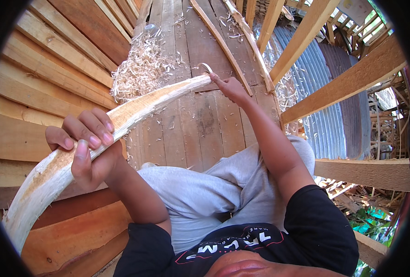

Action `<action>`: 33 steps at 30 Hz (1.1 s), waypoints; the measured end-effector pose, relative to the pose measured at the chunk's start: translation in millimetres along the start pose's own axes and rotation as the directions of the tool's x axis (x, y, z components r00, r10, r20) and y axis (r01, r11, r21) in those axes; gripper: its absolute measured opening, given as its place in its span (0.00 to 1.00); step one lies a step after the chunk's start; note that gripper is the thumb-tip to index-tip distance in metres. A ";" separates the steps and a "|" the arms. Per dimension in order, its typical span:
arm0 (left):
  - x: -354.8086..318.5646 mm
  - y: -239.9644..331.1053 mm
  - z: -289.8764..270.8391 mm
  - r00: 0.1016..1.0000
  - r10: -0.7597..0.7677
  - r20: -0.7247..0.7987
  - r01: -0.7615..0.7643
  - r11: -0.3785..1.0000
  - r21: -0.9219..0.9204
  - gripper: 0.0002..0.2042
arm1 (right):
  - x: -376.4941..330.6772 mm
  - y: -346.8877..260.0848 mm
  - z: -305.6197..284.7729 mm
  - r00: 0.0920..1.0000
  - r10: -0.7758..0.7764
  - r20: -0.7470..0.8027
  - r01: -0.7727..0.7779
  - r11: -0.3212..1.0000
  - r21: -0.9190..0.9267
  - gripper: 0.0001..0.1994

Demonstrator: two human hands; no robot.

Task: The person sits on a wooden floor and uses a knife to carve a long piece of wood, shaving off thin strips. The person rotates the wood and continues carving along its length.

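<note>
A long pale wooden pole (156,96), stripped of bark and with a yellowish face, slants across me from the lower left to the middle. It looks bent here, and its near end runs out past the rim of the picture. My left hand (93,145) is closed round its thicker part, thumb on the near side and fingers over the top. At the thin far end, my right hand (232,89) is closed, thumb and finger pinching the tip. A thin curled wood shaving (206,68) stands up beside those fingertips. The right hand's other fingers are curled under and partly hidden.
Wood shavings (140,69) are heaped on the plank floor (186,131), near a clear round object (151,29). Stacked boards (43,69) line the left. Two long wooden strips (221,44) lie ahead. A timber railing (348,78) and corrugated metal sheets (318,92) are at right.
</note>
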State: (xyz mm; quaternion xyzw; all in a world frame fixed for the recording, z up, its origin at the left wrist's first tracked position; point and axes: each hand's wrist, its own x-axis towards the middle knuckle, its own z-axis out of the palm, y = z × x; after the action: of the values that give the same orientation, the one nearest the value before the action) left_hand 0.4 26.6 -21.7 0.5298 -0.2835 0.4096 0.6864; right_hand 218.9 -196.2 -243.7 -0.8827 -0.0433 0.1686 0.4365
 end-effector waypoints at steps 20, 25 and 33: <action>1.5 12.5 7.2 0.999 0.003 -0.053 -0.002 1.000 0.017 0.10 | 29.2 27.2 -42.2 0.849 0.437 0.296 -0.427 0.238 0.873 0.30; 1.9 15.8 8.6 0.997 0.002 -0.082 -0.001 1.000 0.019 0.10 | 25.3 6.6 -50.5 0.793 0.609 -0.011 -0.111 0.162 0.981 0.28; 0.9 10.9 12.1 0.999 -0.013 -0.030 0.012 0.999 -0.034 0.10 | 0.5 -31.0 -25.2 0.969 -0.057 0.241 -0.049 0.909 0.415 0.22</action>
State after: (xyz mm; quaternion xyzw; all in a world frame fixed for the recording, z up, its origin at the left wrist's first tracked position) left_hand -8.0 16.4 -12.2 0.5134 -0.2766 0.4086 0.7021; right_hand 230.1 -196.1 -205.3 -0.7409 -0.0622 0.2817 0.6065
